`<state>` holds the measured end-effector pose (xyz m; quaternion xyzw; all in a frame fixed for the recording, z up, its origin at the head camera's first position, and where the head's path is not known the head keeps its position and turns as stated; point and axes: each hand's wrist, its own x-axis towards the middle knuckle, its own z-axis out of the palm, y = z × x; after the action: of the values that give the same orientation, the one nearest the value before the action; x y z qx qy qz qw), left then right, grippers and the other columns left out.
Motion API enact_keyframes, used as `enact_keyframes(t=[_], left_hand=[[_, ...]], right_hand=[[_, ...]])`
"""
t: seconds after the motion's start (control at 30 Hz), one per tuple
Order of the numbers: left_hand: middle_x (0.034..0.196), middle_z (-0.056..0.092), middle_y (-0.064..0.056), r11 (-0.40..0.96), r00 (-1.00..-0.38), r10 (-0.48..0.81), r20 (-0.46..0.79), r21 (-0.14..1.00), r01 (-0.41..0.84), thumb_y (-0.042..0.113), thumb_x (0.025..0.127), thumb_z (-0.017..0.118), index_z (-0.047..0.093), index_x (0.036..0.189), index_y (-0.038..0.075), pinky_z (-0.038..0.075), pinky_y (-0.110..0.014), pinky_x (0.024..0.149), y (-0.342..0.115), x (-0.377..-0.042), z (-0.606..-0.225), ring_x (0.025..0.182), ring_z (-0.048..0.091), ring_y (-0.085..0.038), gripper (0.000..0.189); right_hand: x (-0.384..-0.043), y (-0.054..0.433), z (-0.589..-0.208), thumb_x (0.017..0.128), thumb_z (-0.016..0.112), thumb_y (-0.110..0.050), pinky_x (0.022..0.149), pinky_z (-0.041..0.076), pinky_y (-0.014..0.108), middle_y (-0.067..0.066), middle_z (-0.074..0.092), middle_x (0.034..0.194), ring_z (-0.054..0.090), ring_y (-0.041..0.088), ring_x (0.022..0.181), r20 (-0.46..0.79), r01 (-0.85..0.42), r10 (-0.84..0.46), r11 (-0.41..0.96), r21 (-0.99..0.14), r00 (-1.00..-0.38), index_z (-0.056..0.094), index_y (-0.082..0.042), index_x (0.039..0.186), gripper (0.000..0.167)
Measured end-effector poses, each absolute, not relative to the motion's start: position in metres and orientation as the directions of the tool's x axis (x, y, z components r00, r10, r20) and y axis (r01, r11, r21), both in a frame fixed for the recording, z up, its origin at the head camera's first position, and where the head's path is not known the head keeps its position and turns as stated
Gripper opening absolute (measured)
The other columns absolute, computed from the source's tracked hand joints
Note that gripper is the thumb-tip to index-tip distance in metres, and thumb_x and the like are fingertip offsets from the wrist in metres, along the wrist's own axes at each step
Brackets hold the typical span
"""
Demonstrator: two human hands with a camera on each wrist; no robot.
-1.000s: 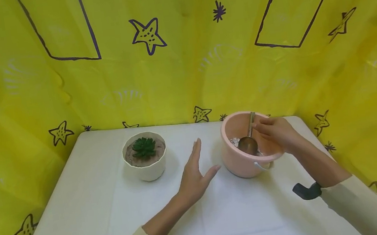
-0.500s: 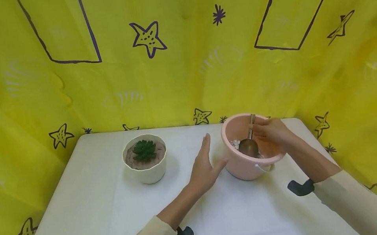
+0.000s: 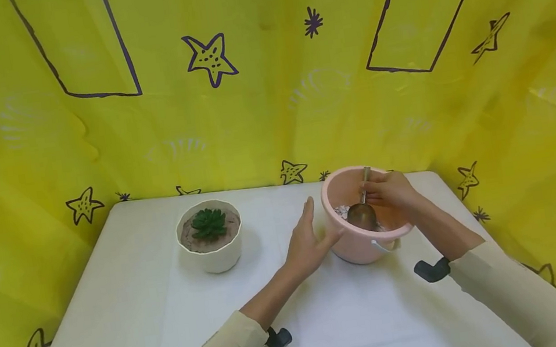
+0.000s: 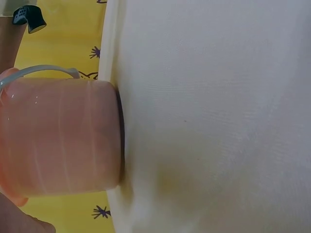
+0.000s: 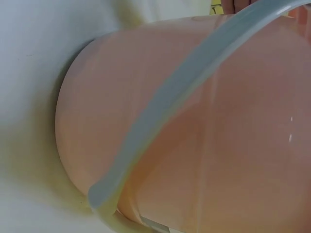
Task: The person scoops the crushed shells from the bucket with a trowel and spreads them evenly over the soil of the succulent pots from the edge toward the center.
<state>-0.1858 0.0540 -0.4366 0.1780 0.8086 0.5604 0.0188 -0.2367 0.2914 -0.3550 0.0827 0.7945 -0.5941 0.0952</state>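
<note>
A pink bucket (image 3: 353, 247) stands at the right of the table, with white pebble-like bits (image 3: 341, 211) inside. My right hand (image 3: 392, 192) reaches over its rim and pinches the upright handle of a metal scoop (image 3: 362, 218), whose round bowl rests low in the bucket. Beside the bucket's left wall is my left hand (image 3: 307, 247), fingers straight and thumb spread toward the rim; whether it touches cannot be told. The left wrist view shows the bucket's side (image 4: 63, 136) with part of the left hand (image 4: 22, 217) at the bottom corner. A pale bail handle (image 5: 160, 104) crosses the right wrist view.
A white pot (image 3: 218, 259) with a green succulent (image 3: 208, 223) in brownish soil stands left of the bucket. Both stand on a white-covered table (image 3: 132, 304). A yellow curtain (image 3: 259, 111) with drawn stars hangs behind the table and around its sides.
My left hand has moved right, up to the bucket's side. The right hand keeps its pinch on the scoop, which has shifted only slightly within the bucket.
</note>
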Motion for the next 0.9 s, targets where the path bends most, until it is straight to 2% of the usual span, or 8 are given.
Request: enact_keyframes(t=[0.2,0.43,0.67,0.9], left_hand=[[0.172,0.02,-0.013,0.288,-0.928,0.32,0.19,0.914,0.286,0.037,0.098,0.076,0.019,0.168,0.004,0.022,-0.045,0.126,0.0563,-0.1891,-0.4371,0.158,0.021,-0.03,0.096],[0.172,0.021,-0.009,0.276,-0.918,0.337,0.207,0.911,0.307,0.038,0.095,0.079,0.019,0.168,0.007,0.025,-0.045,0.125,0.0613,-0.1873,-0.4341,0.157,0.022,-0.027,0.099],[0.172,0.022,-0.01,0.278,-0.917,0.335,0.218,0.907,0.317,0.038,0.095,0.078,0.018,0.168,0.005,0.026,-0.046,0.124,0.0634,-0.1847,-0.4341,0.157,0.024,-0.028,0.1],[0.172,0.022,-0.01,0.308,-0.919,0.334,0.209,0.897,0.316,0.039,0.095,0.079,0.018,0.168,0.005,0.027,-0.045,0.124,0.0632,-0.184,-0.4327,0.157,0.025,-0.029,0.1]], right_hand=[[-0.2378,0.2903,-0.3556,0.107,0.063,-0.013,0.082,0.061,0.028,0.013,0.078,0.104,0.076,0.01,0.083,-0.231,0.227,0.029,0.329,-0.917,-0.973,0.052,0.021,0.14,0.049],[-0.2362,0.2869,-0.3557,0.106,0.064,-0.015,0.08,0.062,0.028,0.014,0.078,0.104,0.075,0.01,0.081,-0.184,0.181,0.025,0.346,-0.921,-0.983,0.053,0.021,0.139,0.049],[-0.2335,0.2881,-0.3574,0.106,0.066,-0.018,0.087,0.061,0.035,0.026,0.073,0.117,0.076,0.011,0.087,-0.094,0.103,0.044,0.338,-0.935,-0.995,0.048,0.018,0.143,0.056],[-0.2297,0.2905,-0.3498,0.106,0.066,-0.021,0.088,0.06,0.033,0.031,0.068,0.125,0.075,0.009,0.089,-0.042,0.052,0.033,0.364,-0.93,-0.999,0.053,0.018,0.14,0.052]])
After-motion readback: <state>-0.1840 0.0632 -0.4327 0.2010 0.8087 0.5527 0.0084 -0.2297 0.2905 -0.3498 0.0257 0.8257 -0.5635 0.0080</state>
